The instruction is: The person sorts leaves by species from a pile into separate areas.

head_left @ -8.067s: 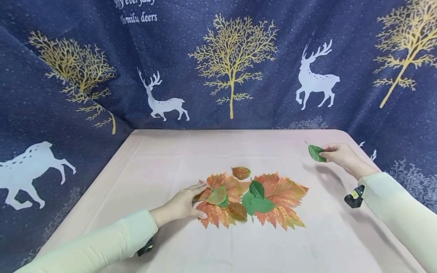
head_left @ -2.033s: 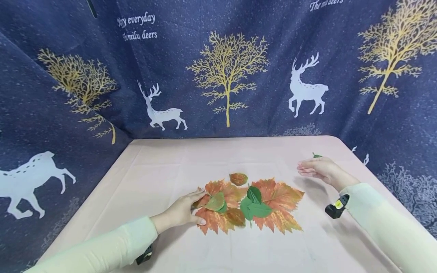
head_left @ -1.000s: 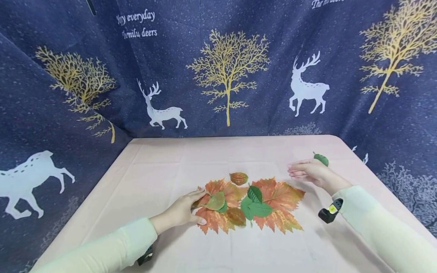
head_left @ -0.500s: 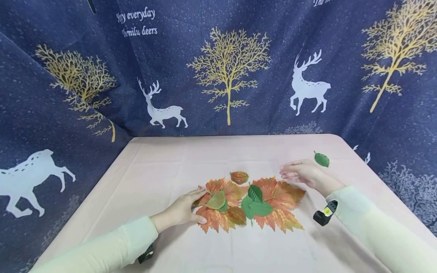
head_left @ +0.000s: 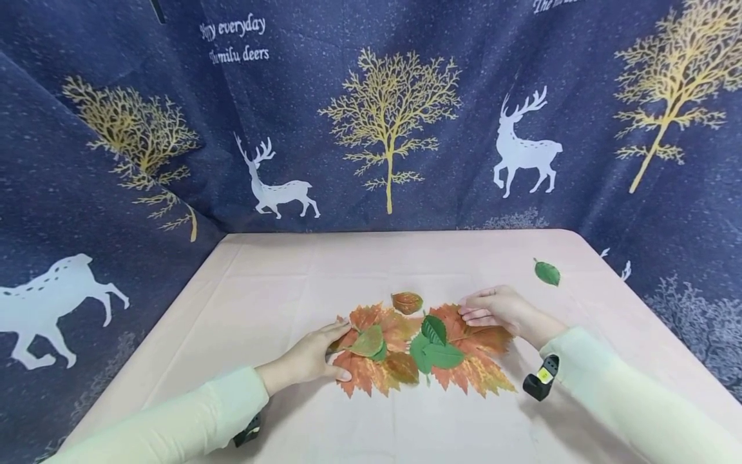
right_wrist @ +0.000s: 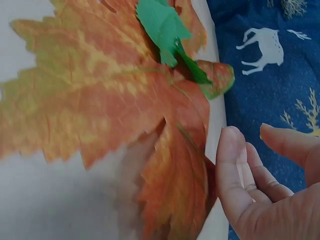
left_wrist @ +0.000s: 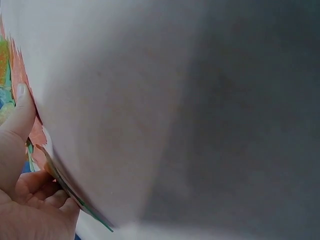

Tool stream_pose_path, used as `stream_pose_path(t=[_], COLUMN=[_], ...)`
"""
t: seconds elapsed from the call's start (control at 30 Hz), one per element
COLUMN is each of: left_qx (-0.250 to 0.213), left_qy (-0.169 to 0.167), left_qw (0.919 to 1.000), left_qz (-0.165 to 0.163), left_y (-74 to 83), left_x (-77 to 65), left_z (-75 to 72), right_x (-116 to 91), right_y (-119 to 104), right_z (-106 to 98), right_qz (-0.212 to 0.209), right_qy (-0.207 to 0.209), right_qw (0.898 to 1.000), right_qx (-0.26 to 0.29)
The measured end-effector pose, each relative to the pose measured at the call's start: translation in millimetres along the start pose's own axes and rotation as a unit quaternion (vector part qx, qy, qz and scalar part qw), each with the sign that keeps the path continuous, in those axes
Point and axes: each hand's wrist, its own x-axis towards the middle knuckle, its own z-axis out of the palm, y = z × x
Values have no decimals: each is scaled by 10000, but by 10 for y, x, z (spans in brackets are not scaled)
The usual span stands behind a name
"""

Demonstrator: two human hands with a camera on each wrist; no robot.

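Observation:
On the table, two orange maple leaves lie side by side: a left maple leaf and a right maple leaf. A yellow-green leaf tops the left one, beside a brownish leaf. Several green leaves overlap the right one. My left hand rests at the left maple leaf's outer edge, its thumb over orange leaf in the left wrist view. Over the right maple leaf's far edge hovers my right hand; its fingers are loosely bent and hold nothing. Whether they touch the leaf is unclear.
A green leaf lies alone at the table's back right. Behind the maple leaves is a small red-brown leaf. The pale cloth-covered table meets a dark blue curtain printed with deer and trees.
The green leaf once pinched in my right hand now lies at the back right. That hand has moved left and nearer, over the right maple leaf. My left hand stays put.

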Motion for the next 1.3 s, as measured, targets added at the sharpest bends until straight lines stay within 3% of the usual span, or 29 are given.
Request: stream_pose_path(t=[0.63,1.0,1.3], left_qx=[-24,1,-26], left_qy=[-30,15,-15], left_qw=[10000,9999,9999], left_qz=[62,144,128], left_y=[11,-15,-32], left_x=[1,6,6], left_z=[-8,3,7], right_x=[41,54,55], right_y=[127,166,147], right_z=[299,421,469], right_qz=[-3,12,197], right_qy=[-250,29,322], right_qw=[9993,9978,9974], right_qx=[-293,-660,-607])
